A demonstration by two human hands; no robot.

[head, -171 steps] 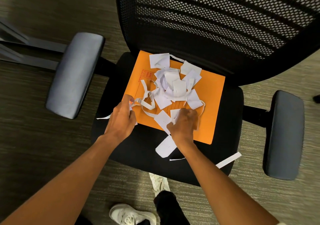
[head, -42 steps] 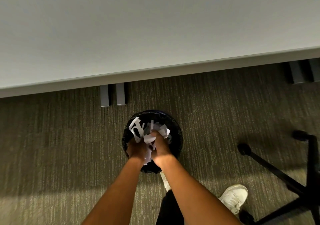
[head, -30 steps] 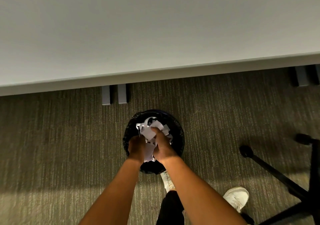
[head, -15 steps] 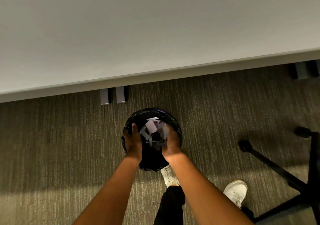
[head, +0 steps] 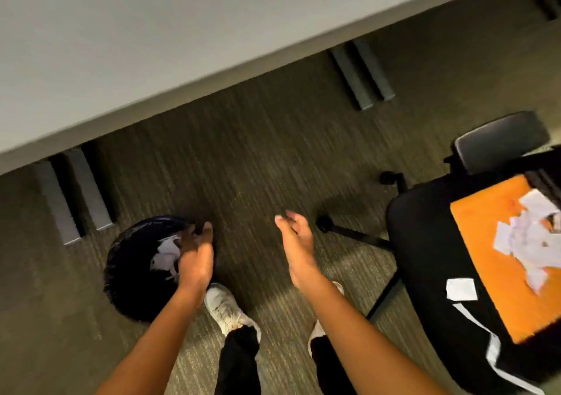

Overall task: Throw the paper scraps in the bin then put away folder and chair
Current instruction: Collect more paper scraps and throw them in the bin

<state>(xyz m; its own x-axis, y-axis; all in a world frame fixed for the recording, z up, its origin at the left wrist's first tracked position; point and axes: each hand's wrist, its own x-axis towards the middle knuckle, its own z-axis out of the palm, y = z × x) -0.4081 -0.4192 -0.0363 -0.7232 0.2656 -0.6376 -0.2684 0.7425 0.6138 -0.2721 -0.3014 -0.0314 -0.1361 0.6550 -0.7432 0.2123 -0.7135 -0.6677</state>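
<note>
- Scraps – most of the loose white pile lies on the orange folder, on the chair seat, well to the right of the right hand. One squarish bit sits at the folder's near edge, long strips hang off the seat front. Some scraps already show inside the bin.
- Step in hand, by my read: 1st load looks dumped, so next is going to the chair for another handful.
- To do it well: cup both hands from opp. sides of the pile & squeeze inward so small bits don't slide off the slick folder; sweep strays toward the middle first.
- Alt.: could lift the folder by both long edges & carry it like a tray to the bin, bowed a little so nothing spills – prob. fewer trips.
- Don't forget the strips on the seat edge; easy to miss, likely to drop to the carpet if the chair gets bumped.
- Left hand: over the bin's right rim, palm turned inward, fingers relaxed & slightly bent, grip apart, holding nothing.
- Right hand: to the right of the left, well apart from it, over bare carpet; palm faces in/up, fingers loosely together, grip apart, empty.
- Both forearms reach fwd & down from the bottom of view, roughly parallel.
- Bin stands under the worktop edge, beneath the left grip; chair is off to the right grip's side, seat within a step or so, I'd guess.
- Frame is motion-blurred, so finger detail is approx.
</note>
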